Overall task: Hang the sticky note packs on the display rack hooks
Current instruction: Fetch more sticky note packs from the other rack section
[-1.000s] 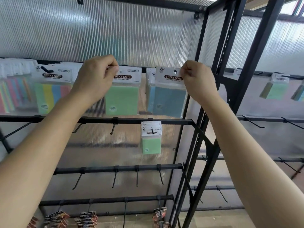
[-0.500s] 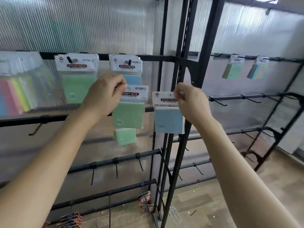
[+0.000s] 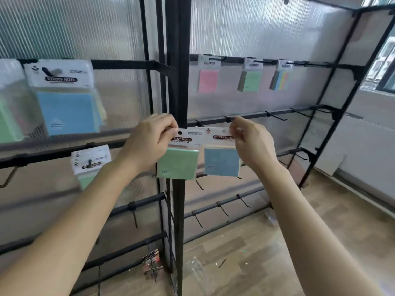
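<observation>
My left hand (image 3: 149, 142) pinches the white header of a green sticky note pack (image 3: 178, 163). My right hand (image 3: 252, 142) pinches the header of a blue sticky note pack (image 3: 222, 164). Both packs hang side by side in the air, in front of the black corner post (image 3: 178, 60) of the display rack. Just behind my right hand runs a rail with bare hooks (image 3: 275, 116). On the right panel's top rail hang a pink pack (image 3: 207, 80), a green pack (image 3: 250, 79) and a multicolour pack (image 3: 280, 79).
On the left panel hang a large blue pack (image 3: 66, 110), a green one at the frame edge (image 3: 8, 122) and a small green pack (image 3: 89, 165) lower down. Lower rails carry bare hooks (image 3: 222, 208). Dark packets (image 3: 151, 261) hang near the wooden floor.
Both hands have drawn the two packs away from the left panel and down to the right, to the corner post. The view has swung right, showing more of the right panel.
</observation>
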`<state>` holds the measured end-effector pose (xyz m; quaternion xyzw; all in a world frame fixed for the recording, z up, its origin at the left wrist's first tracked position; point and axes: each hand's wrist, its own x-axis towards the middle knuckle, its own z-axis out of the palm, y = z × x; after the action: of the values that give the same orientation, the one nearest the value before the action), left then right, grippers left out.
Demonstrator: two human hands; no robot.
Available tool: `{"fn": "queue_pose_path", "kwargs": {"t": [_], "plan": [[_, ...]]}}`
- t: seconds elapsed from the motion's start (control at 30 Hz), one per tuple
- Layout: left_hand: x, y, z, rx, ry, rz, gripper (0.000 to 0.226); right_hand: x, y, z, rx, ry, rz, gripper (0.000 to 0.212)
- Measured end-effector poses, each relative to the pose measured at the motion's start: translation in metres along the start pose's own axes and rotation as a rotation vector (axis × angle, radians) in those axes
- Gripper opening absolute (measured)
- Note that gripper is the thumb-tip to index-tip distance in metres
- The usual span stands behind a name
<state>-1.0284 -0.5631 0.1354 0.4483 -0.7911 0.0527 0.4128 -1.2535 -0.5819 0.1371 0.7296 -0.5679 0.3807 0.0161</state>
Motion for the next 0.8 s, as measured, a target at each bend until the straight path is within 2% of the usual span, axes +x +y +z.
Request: {"fn": "queue_pose_path", "kwargs": {"t": [0.47,0.8], "plan": [[0.091,0.084,0.143,-0.032,0.026,-0.024,0.017,0.042,0.171,-0.067,-0.081,-0.041,-0.006,0.01],[0.158,0.095,0.213,-0.011,0.012,-0.071,0.016,0.078,0.256,-0.078,-0.069,-0.02,0.021,0.01]]}}
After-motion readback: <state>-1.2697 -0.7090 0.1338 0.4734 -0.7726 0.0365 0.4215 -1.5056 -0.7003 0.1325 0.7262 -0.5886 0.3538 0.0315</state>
